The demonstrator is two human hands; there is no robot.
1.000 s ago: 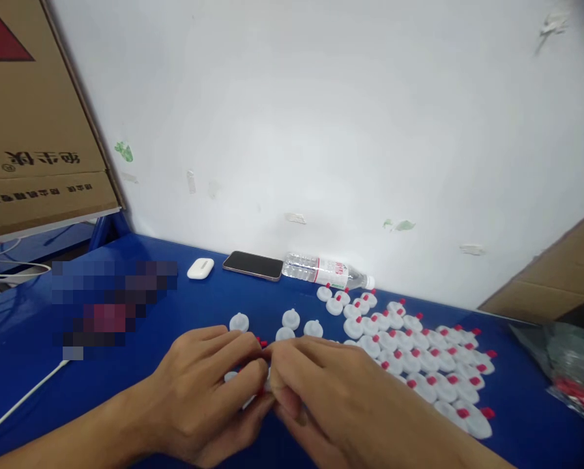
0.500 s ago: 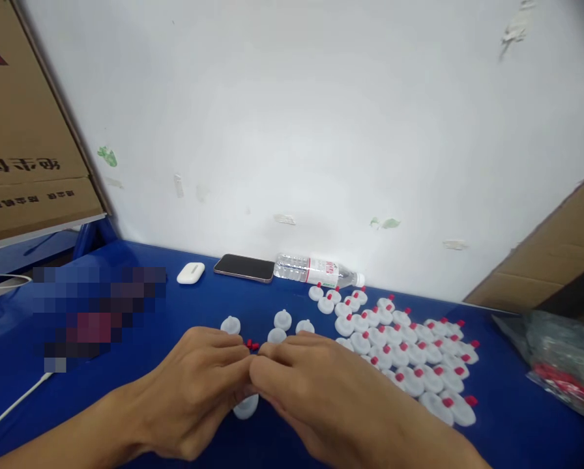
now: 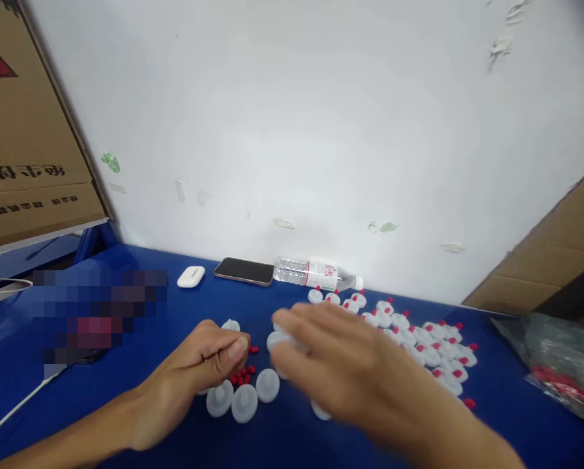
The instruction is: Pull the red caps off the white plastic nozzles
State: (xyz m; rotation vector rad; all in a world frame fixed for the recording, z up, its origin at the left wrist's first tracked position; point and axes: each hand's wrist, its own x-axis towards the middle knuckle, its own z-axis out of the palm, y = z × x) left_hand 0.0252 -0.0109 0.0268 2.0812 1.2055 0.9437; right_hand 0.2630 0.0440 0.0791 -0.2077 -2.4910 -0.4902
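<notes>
My left hand (image 3: 211, 365) is closed with the thumb over curled fingers; whatever it may hold is hidden. Close under it lie small red caps (image 3: 242, 376) and several translucent white round pieces (image 3: 244, 404), each with a nub in the middle. My right hand (image 3: 316, 352), smeared by motion, has its fingers stretched out over more white round pieces (image 3: 276, 341), which it partly hides. I cannot tell whether it touches them. Right of it, many white pieces with red caps fitted (image 3: 429, 355) lie in rows.
Along the wall (image 3: 292, 130) lie a white earphone case (image 3: 191, 277), a phone (image 3: 244, 271) and a clear bottle (image 3: 319, 273) on its side. A plastic bag with red pieces (image 3: 566, 371) is at right. Cardboard boxes (image 3: 32, 137) and a white cable (image 3: 18, 410) are at left.
My hands were together over the white pieces. The right has since moved up and apart with its fingers straightened; the left has turned thumb-up, baring red caps and white pieces below.
</notes>
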